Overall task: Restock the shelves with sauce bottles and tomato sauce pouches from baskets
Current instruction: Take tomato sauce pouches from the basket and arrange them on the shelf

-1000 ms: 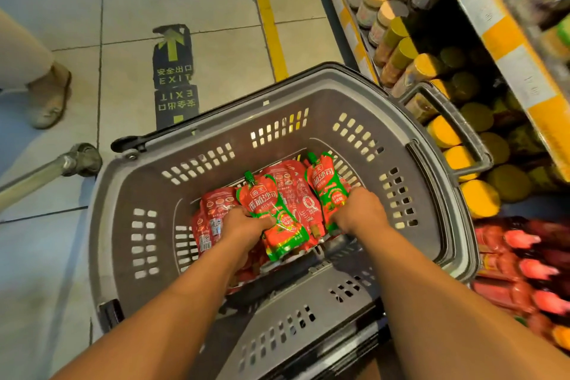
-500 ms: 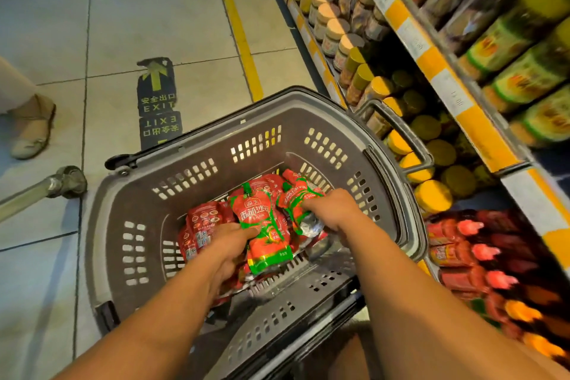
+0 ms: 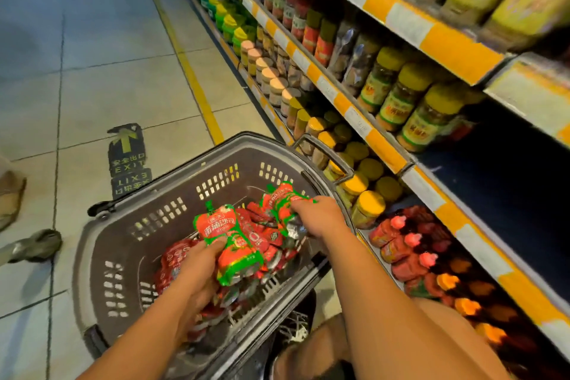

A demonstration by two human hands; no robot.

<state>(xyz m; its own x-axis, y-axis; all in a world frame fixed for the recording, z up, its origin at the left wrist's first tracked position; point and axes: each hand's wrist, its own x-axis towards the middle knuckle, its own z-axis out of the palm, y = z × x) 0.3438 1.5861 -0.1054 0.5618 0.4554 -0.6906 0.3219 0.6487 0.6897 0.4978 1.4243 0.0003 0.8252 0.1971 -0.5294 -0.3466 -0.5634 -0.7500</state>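
Nearest, the left hand (image 3: 197,271) has its grip closed on a tomato sauce pouch (image 3: 229,241), thumb across its face, raised just above the pile of pouches (image 3: 262,234) in the grey basket (image 3: 101,259); further in, by the basket's far-right rim, the right hand (image 3: 317,217) has its grip curled round another pouch (image 3: 282,197); the step in hand looks like lifting pouches out; next, both must swing right of the basket to the shelves (image 3: 382,148), probably the low shelf beside the red sauce bottles (image 3: 401,244).
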